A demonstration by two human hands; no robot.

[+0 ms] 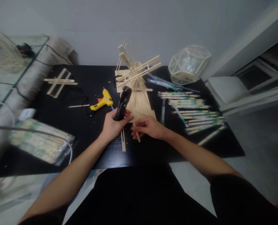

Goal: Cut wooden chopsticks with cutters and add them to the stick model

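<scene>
Black hand tool [123,103] stands nearly upright in our left hand [114,126], which is clenched around its lower end just above the black worktop [87,131]. We cannot tell what kind of tool it is. Our right hand [149,127] lies just beside the left, fingers pinched on a thin wooden stick [137,135] that slants down toward us. Both hands sit at the near end of a flat mat of sticks [141,104]; behind it rises a stick frame with crossed blades [135,67]. Two loose sticks [123,143] lie below our left hand. A yellow glue gun [103,100] rests left of the tool, wrapped chopsticks [195,112] are fanned out to the right, and a faceted stick ball [189,64] stands at the far right corner.
</scene>
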